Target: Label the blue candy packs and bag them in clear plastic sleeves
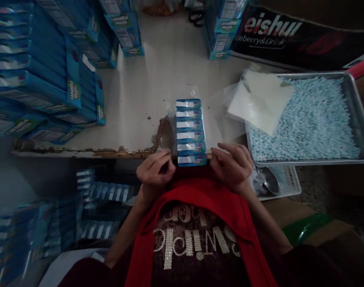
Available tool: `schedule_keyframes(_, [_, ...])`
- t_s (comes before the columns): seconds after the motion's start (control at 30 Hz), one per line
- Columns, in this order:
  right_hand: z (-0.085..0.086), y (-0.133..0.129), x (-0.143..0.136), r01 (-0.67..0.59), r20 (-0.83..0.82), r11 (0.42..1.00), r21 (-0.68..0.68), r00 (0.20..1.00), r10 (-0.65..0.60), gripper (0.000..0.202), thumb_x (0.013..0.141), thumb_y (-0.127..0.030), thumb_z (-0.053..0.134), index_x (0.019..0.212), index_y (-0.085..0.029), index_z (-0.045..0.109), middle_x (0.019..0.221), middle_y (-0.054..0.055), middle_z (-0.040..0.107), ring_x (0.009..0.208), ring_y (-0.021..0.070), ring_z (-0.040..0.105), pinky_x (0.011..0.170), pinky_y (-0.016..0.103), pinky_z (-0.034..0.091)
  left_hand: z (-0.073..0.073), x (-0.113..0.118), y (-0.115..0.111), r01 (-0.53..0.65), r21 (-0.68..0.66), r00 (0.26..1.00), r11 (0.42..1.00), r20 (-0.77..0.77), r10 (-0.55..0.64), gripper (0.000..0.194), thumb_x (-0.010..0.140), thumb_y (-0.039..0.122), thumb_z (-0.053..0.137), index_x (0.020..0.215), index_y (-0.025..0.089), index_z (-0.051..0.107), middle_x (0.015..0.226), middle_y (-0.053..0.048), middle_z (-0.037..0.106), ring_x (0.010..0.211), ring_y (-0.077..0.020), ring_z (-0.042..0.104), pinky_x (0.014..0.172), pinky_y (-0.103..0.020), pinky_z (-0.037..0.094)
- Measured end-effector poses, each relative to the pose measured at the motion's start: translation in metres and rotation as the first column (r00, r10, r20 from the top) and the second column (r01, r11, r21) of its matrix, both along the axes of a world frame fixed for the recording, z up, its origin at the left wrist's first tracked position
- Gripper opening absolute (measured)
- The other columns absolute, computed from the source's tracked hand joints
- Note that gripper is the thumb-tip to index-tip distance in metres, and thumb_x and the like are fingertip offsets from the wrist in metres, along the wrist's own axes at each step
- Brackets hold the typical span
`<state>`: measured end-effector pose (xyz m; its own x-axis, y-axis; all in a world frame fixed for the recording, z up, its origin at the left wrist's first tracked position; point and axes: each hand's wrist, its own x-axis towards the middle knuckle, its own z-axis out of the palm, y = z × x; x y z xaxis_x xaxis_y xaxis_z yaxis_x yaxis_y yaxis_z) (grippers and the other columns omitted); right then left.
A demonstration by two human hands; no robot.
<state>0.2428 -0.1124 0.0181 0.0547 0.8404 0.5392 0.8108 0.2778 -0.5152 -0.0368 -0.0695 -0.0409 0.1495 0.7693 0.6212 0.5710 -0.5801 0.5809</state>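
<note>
A row of several small blue candy boxes lies in a clear plastic wrap, its near end at the table's front edge. My left hand is beside the near left corner, fingers curled into a pinch; a shiny bit of clear film shows at the fingertips. To the right of the same end, my right hand has its fingers bent and drawn together, pointing at the boxes. Whatever those right fingertips hold, if anything, is too small to make out.
Stacked blue boxes fill the left side, with more stacks at the back. On the right, a metal tray holds light-blue candies under a pale sheet. A scoop lies below it. The table's front edge is worn.
</note>
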Motion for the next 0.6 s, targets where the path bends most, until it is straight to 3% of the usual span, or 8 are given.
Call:
schedule_keyframes(0.07, [-0.007, -0.004, 0.006, -0.071, -0.260, 0.987, -0.146, 0.965, 0.031, 0.051, 0.101, -0.037, 0.077, 0.151, -0.036, 0.067, 0.146, 0.010, 0.075, 0.131, 0.0317, 0.074, 0.112, 0.053, 0.062, -0.001, -0.009, -0.002, 0.066, -0.163, 0.997, 0.984, 0.045, -0.060, 0.052, 0.091, 0.033, 0.084, 0.141, 0.026, 0.074, 0.142, -0.011, 0.078, 0.131, -0.0307, 0.076, 0.118, -0.045, 0.059])
schedule_keyframes(0.13, [-0.019, -0.006, 0.010, -0.320, -0.495, 0.894, -0.315, 0.859, 0.133, 0.095, 0.095, -0.051, 0.085, 0.175, -0.035, 0.037, 0.173, 0.013, 0.054, 0.154, 0.0346, 0.060, 0.122, 0.057, 0.057, -0.001, -0.015, 0.001, 0.147, -0.364, 0.988, 0.920, 0.093, -0.121, 0.102, 0.081, 0.052, 0.094, 0.168, 0.022, 0.049, 0.167, -0.020, 0.059, 0.153, -0.0390, 0.060, 0.128, -0.054, 0.051])
schedule_keyframes(0.2, [-0.033, -0.007, 0.010, -0.473, -0.590, 0.778, -0.414, 0.790, 0.167, 0.126, 0.082, -0.057, 0.095, 0.181, -0.034, 0.020, 0.181, 0.016, 0.041, 0.162, 0.0368, 0.051, 0.126, 0.058, 0.053, -0.002, -0.014, 0.008, 0.172, -0.508, 0.985, 0.844, 0.071, -0.158, 0.140, 0.063, 0.063, 0.103, 0.177, 0.019, 0.033, 0.177, -0.025, 0.044, 0.163, -0.0450, 0.047, 0.132, -0.059, 0.045])
schedule_keyframes(0.23, [-0.040, -0.007, 0.008, -0.479, -0.585, 0.753, -0.451, 0.796, 0.156, 0.130, 0.079, -0.054, 0.098, 0.181, -0.032, 0.020, 0.180, 0.016, 0.044, 0.162, 0.0373, 0.052, 0.126, 0.057, 0.053, -0.002, -0.012, 0.012, 0.176, -0.556, 0.982, 0.812, 0.046, -0.181, 0.145, 0.057, 0.063, 0.106, 0.176, 0.020, 0.036, 0.177, -0.025, 0.045, 0.164, -0.0466, 0.045, 0.133, -0.062, 0.043])
schedule_keyframes(0.3, [-0.051, -0.007, 0.003, -0.417, -0.522, 0.761, -0.498, 0.844, 0.121, 0.114, 0.085, -0.043, 0.094, 0.179, -0.030, 0.031, 0.168, 0.015, 0.060, 0.150, 0.0357, 0.064, 0.121, 0.053, 0.057, -0.001, -0.001, 0.017, 0.203, -0.625, 0.972, 0.754, 0.035, -0.233, 0.121, 0.062, 0.058, 0.105, 0.165, 0.021, 0.053, 0.166, -0.021, 0.060, 0.157, -0.0454, 0.055, 0.131, -0.063, 0.045])
schedule_keyframes(0.37, [-0.058, -0.006, -0.004, -0.341, -0.442, 0.794, -0.503, 0.891, 0.103, 0.090, 0.093, -0.034, 0.085, 0.173, -0.030, 0.045, 0.151, 0.010, 0.075, 0.132, 0.0327, 0.077, 0.112, 0.047, 0.063, 0.002, 0.012, 0.019, 0.255, -0.659, 0.962, 0.707, 0.098, -0.255, 0.078, 0.079, 0.051, 0.095, 0.147, 0.021, 0.070, 0.146, -0.016, 0.076, 0.139, -0.0396, 0.071, 0.121, -0.057, 0.056])
schedule_keyframes(0.43, [-0.059, -0.006, -0.010, -0.280, -0.372, 0.829, -0.484, 0.923, 0.095, 0.076, 0.096, -0.030, 0.079, 0.167, -0.029, 0.054, 0.139, 0.007, 0.082, 0.116, 0.0301, 0.084, 0.102, 0.042, 0.066, 0.007, 0.021, 0.016, 0.267, -0.663, 0.963, 0.699, 0.157, -0.219, 0.049, 0.089, 0.044, 0.085, 0.131, 0.021, 0.078, 0.128, -0.012, 0.084, 0.119, -0.0331, 0.081, 0.107, -0.047, 0.065])
schedule_keyframes(0.6, [-0.057, -0.014, -0.016, -0.229, -0.270, 0.870, -0.437, 0.956, 0.116, 0.059, 0.096, -0.031, 0.079, 0.153, -0.028, 0.069, 0.116, 0.004, 0.089, 0.094, 0.0264, 0.087, 0.084, 0.034, 0.069, 0.009, 0.017, -0.007, 0.129, -0.620, 0.991, 0.774, 0.116, -0.072, 0.045, 0.085, 0.040, 0.087, 0.126, 0.022, 0.083, 0.108, -0.004, 0.089, 0.094, -0.0277, 0.085, 0.089, -0.036, 0.069])
